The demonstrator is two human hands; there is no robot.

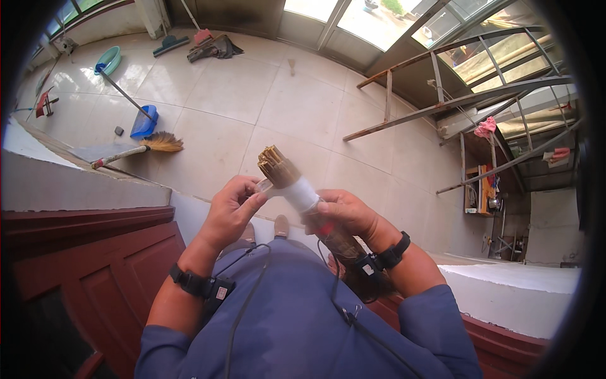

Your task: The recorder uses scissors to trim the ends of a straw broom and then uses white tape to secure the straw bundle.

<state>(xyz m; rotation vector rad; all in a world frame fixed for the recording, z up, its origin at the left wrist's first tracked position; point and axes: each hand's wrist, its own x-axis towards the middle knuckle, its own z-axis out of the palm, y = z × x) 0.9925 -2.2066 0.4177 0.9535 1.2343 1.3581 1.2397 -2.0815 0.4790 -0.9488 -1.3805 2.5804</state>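
In front of my body I hold a thick bundle of brown stalks [279,166], slanting from upper left to lower right. Cut stalk ends show at its upper end. A white wrapping [299,194] goes round it below them, and a red band shows lower down, partly behind my fingers. My right hand [349,213] is closed round the bundle just below the white wrapping. Beside the wrapping, the thumb and fingers of my left hand [231,210] pinch a clear strip [265,186] close to the stalks. The bundle's lower end is darker and partly hidden by my right forearm.
On the tiled floor at the left are a straw broom [163,142], a blue dustpan [144,121] and a green basin [110,60]. A rusty metal frame [454,104] stands at the right. Dark red panelling [101,278] lies close on my left.
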